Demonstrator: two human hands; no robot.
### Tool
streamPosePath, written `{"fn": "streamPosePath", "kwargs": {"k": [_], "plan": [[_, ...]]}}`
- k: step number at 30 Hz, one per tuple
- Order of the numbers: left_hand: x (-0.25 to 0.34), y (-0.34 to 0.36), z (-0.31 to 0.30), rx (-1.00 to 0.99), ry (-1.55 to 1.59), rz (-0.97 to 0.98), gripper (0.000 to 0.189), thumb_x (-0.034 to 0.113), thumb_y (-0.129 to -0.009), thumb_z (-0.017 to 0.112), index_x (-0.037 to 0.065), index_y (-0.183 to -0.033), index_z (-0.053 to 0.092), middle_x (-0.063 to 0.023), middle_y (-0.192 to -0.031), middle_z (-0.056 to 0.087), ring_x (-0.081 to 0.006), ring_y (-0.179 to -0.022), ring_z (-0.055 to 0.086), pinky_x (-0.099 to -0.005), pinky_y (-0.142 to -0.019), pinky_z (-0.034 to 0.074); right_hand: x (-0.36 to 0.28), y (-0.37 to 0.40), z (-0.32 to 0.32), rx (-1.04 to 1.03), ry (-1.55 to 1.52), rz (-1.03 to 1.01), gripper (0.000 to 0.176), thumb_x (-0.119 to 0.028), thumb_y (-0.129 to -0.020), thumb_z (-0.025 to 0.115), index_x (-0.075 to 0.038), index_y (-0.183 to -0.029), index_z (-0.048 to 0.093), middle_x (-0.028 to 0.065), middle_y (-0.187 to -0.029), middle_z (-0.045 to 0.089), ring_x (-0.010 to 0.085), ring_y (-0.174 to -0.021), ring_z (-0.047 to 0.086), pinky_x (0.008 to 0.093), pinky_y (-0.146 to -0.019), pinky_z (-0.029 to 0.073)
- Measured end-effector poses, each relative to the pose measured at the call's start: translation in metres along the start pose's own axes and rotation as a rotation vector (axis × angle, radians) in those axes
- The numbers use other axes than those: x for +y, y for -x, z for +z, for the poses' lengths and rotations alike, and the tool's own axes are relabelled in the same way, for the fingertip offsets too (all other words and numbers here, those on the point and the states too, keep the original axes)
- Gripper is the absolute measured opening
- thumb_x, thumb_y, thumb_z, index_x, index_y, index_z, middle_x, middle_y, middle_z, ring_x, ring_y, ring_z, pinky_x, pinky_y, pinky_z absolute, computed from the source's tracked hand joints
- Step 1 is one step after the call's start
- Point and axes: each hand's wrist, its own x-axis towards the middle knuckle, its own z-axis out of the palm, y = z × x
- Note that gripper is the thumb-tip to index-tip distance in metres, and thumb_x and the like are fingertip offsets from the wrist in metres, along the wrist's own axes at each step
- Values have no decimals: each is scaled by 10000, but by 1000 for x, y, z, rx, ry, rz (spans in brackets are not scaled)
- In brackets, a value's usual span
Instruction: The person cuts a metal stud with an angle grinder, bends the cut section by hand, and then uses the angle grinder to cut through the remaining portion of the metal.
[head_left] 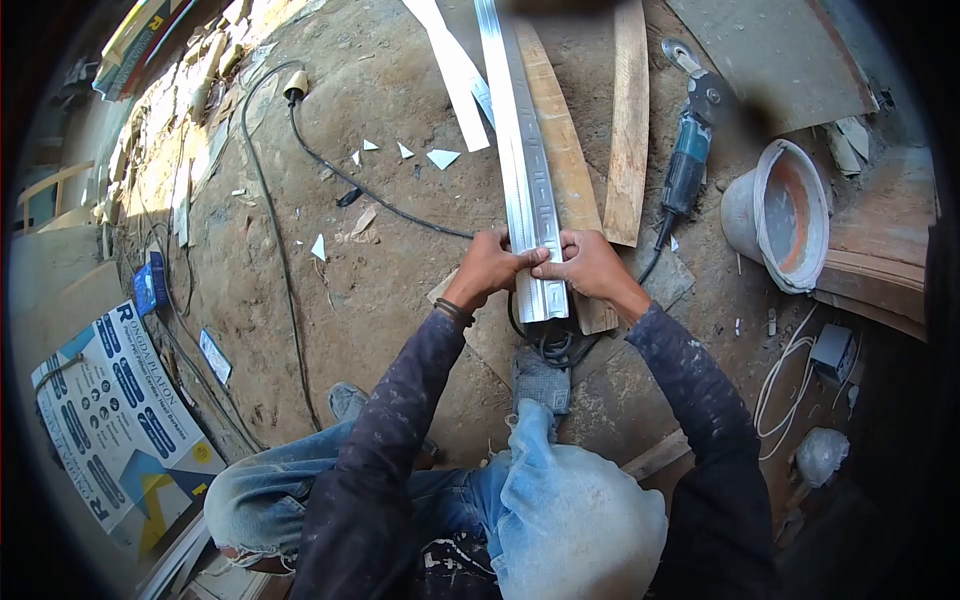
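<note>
A long, shiny metal channel profile runs away from me, its near end just above the ground in front of my foot. My left hand grips its left edge, thumb pressed on top. On the opposite edge my right hand is closed the same way, the two thumbs almost meeting. Under and beside the profile lies a wooden board. An angle grinder with its disc at the far end rests on the dirt to the right, its cord passing near my right hand.
Another plank lies right of the profile. A whitish bucket stands farther right. Black cable and a plug connector cross the dirt at left. White scraps are scattered. A printed carton sheet lies at lower left.
</note>
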Motion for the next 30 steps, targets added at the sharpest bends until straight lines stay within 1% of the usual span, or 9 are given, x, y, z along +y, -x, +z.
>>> {"fn": "streamPosePath", "kwargs": {"k": [1, 3, 6, 10, 14, 16, 23, 24, 30], "plan": [[10, 5, -5, -123, 138, -19, 513, 268, -860, 804, -65, -1207, 625, -146, -1005, 721, -221, -786, 730, -347, -625, 610, -15, 5, -3, -86, -104, -4, 411, -127, -793, 839, 71, -1104, 658, 119, -908, 730, 159, -813, 706, 283, -682, 554], [16, 10, -10, -155, 126, -10, 527, 275, -868, 797, -58, -1233, 614, -147, -1017, 716, -225, -823, 731, -358, -639, 622, -40, 11, -19, -193, -91, 93, 492, -191, -848, 817, 85, -1199, 610, 144, -1020, 719, 175, -883, 704, 280, -715, 557], [18, 14, -13, -260, 235, -82, 619, 360, -791, 867, -45, -1197, 635, -127, -971, 725, -211, -822, 727, -337, -651, 613, -57, 2, -30, -1, -320, 145, 579, -316, -894, 779, 84, -1263, 581, 152, -1108, 692, 203, -973, 697, 327, -772, 591], [19, 15, -13, -361, 77, -113, 722, 424, -771, 870, -47, -1249, 606, -128, -1036, 718, -221, -906, 719, -353, -726, 614, -66, -17, -23, 69, -405, 42, 451, -204, -891, 780, 68, -1213, 621, 130, -1057, 706, 172, -889, 694, 286, -725, 575], [29, 18, -20, -306, 224, -64, 739, 410, -813, 840, -42, -1321, 550, -107, -1090, 705, -203, -978, 699, -342, -780, 606, -57, -25, -23, 77, -312, 51, 329, -121, -858, 797, 50, -1106, 667, 104, -955, 726, 133, -815, 681, 245, -710, 546], [36, 9, -23, -77, 488, 41, 693, 361, -873, 795, -27, -1369, 506, -90, -1111, 694, -186, -1028, 678, -338, -830, 594, -58, -13, -20, 86, -293, 51, 315, -122, -857, 798, 39, -1097, 672, 95, -945, 726, 128, -805, 678, 246, -701, 540], [44, -9, -12, -159, 419, 117, 469, 301, -892, 781, 30, -1248, 642, -63, -1102, 708, -143, -976, 678, -324, -803, 594, -52, 18, -26, 69, -176, -35, 275, -121, -851, 807, 13, -1051, 675, 78, -930, 726, 116, -826, 671, 250, -701, 529], [54, -4, -11, -112, 316, 118, 404, 234, -921, 748, 16, -1245, 644, -79, -1164, 692, -182, -1036, 672, -374, -868, 593, -59, 23, -26, 94, -153, -89, 278, -107, -853, 803, 22, -1061, 673, 80, -932, 725, 118, -847, 674, 254, -716, 535], [69, 2, -8, -125, 274, 299, 378, 189, -921, 748, 15, -1238, 641, -83, -1121, 708, -172, -985, 684, -347, -840, 585, -86, 34, -30, 132, -67, -125, 257, -63, -834, 803, 58, -1028, 685, 85, -873, 734, 124, -822, 690, 249, -719, 544]]}}
